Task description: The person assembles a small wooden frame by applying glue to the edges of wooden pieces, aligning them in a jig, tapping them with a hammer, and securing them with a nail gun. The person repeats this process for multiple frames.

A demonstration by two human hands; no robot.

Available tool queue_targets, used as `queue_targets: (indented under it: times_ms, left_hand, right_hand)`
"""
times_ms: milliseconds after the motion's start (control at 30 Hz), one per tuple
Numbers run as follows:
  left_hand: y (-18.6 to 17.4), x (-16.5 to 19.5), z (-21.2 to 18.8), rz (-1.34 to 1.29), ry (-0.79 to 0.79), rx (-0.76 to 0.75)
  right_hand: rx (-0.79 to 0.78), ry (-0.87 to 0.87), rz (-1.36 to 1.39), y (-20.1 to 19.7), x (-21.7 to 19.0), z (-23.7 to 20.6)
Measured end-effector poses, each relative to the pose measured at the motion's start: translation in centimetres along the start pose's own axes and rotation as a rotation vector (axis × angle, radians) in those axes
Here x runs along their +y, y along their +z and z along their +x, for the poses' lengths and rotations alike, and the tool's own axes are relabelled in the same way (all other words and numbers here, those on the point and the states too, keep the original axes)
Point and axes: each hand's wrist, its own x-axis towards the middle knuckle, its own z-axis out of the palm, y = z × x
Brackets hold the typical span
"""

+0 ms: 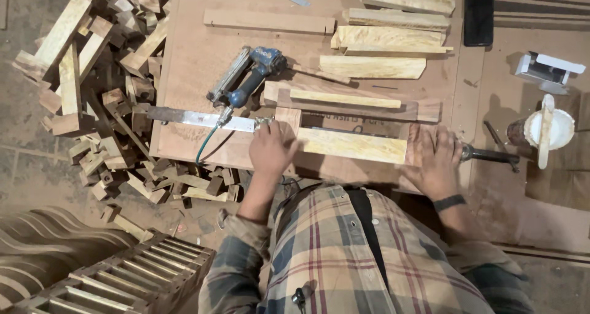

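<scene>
Two hands press flat, fingers spread, on a pale yellowish wooden strip (353, 145) lying on the brown board worktable (196, 62), its long axis left to right: left hand (270, 149) and right hand (437, 157) at opposite ends.

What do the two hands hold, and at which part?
Left hand presses the left end of the pale yellow wooden strip; right hand presses its right end. Neither lifts it.

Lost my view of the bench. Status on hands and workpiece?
Left hand and right hand press flat on the wooden frame, one per end. Nail gun lies beside the left hand, untouched.
</scene>
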Motion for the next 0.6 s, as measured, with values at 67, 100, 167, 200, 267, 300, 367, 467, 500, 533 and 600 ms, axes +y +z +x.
queue_targets:
  times_ms: [67, 100, 167, 200, 267, 300, 367, 467, 500, 533, 600]
  left_hand:
    - [-0.8, -0.6, -0.6, 0.006, 0.122, 0.017]
    - [-1.0, -0.9, -0.8, 0.019, 0.173, 0.051]
    - [-1.0, -1.5, -0.4, 0.039, 0.247, 0.099]
    - [-0.7, -1.7, 0.1, 0.046, 0.268, 0.117]
    - [-0.2, -2.2, 1.0, 0.048, 0.292, 0.132]
    - [0.1, -2.4, 1.2, 0.043, 0.293, 0.126]
    - [0.5, -2.7, 1.4, 0.020, 0.297, 0.127]
    - [0.7, -3.0, 1.1, 0.006, 0.293, 0.134]
    - [0.7, -3.0, 0.9, 0.018, 0.286, 0.133]
    - [0.8, -3.0, 0.8, 0.030, 0.279, 0.133]
    - [1.0, -3.0, 0.6, 0.027, 0.282, 0.129]
  right_hand:
    - [-0.055, -0.076, -0.121, -0.6, 0.3, 0.6]
    - [-0.072, -0.070, -0.168, -0.8, 0.4, 1.0]
    - [-0.108, -0.060, -0.257, -0.7, 0.6, 1.8]
    - [-0.100, -0.073, -0.259, -0.5, 0.6, 2.2]
    - [-0.081, -0.099, -0.266, -0.2, 0.7, 2.8]
    - [-0.080, -0.096, -0.251, 0.0, 0.7, 3.0]
    - [-0.077, -0.091, -0.225, 0.3, 0.8, 3.1]
    - [-0.121, -0.076, -0.239, 0.2, 1.1, 3.6]
    - [-0.099, -0.090, -0.146, 0.2, 1.1, 4.0]
    - [-0.075, -0.104, -0.053, 0.1, 1.1, 4.6]
    - [-0.015, -0.118, 0.084, 0.1, 0.6, 6.5]
